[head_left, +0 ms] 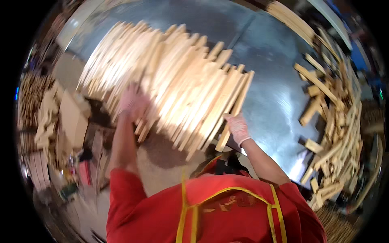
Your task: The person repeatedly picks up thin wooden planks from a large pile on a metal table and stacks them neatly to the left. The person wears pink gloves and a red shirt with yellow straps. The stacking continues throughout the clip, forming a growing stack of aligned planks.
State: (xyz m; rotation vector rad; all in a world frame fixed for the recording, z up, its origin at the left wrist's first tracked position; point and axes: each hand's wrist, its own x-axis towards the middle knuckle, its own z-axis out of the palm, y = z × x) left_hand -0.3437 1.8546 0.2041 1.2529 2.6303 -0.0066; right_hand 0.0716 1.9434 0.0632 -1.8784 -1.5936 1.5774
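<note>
A wide layer of pale wooden strips [190, 89] lies side by side on a dark metal table, their near ends uneven and jutting past its edge. My left hand [134, 102], in a light pinkish glove, is at the near ends of the strips on the left; motion smears its fingers, so their grip cannot be made out. At the right end of the row, my gloved right hand [238, 127] has its fingers closed on the edge of the outermost wooden strip [239, 106]. The underside of that grip is hidden.
The metal table [269, 91] has a heap of loose wood offcuts [330, 105] along its right side. More long strips [291, 20] lie at the far right. Cardboard [73, 117] and stacked wood stand on the left. Wood chips rest on my red apron [239, 202].
</note>
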